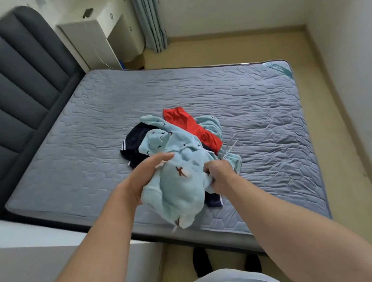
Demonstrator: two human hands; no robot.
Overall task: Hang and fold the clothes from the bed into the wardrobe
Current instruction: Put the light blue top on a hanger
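Observation:
A light blue fleece garment (175, 185) with small dark red marks is lifted just above the near part of the bed (255, 105). My left hand (146, 174) holds its left side, thumb on top. My right hand (219, 174) grips its right side together with a thin wire hanger (230, 147) that sticks up past the fist. Under and behind it lie a navy garment with white stripes (134, 142), a red garment (193, 127) and more light blue fabric (210, 123).
A dark grey padded headboard (16, 86) runs along the left. White furniture (89, 37) and a curtain (150, 20) stand beyond the bed's far corner. Beige floor (240, 46) surrounds the bed. A white surface (34, 250) lies at the near left, and my feet show below.

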